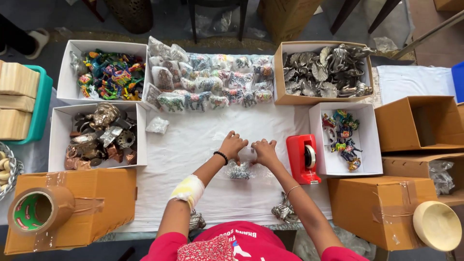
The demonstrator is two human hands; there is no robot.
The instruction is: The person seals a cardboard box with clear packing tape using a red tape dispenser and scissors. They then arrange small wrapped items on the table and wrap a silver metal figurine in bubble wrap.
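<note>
red sleeves and red shirt (232,246) at 6 o'clock, closest to camera. both forearms going up toward the centre of the white table cloth (193,145).

left hand (232,144), with black bracelet (221,156) on wrist and pale bandage (188,190) on forearm, fingers curled and pinching the clear plastic wrap. right hand (265,150), thin bangle on wrist, fingers also bent down on the same wrap, just beside the left hand. small wrapped figurine (240,170) lying on the cloth at the centre, directly under and between both hands, touching them. cannot tell how tight the pinch is.

red tape dispenser (302,158) at 3 o'clock from the hands, near. white box with few colourful figurines (367,140) further at 3 o'clock. brown box with silver metal figures (285,72) at 1 o'clock. rows of bagged painted animal figurines (212,79) at 12 o'clock. white box of bright colourful pieces (67,72) at 10 o'clock, white box of bronze and silver metal pieces (58,140) at 9 o'clock. small clear bag (157,125) loose on cloth, between this box and the hands.

roll of brown tape (36,211) on closed cardboard box (96,193) at 8 o'clock. 2 silver figures at table edge, 1 (196,221) beside left forearm, 1 (284,210) beside right forearm. taped cardboard box (377,203) and pale wooden bowl (437,225) at 4 o'clock.
</note>
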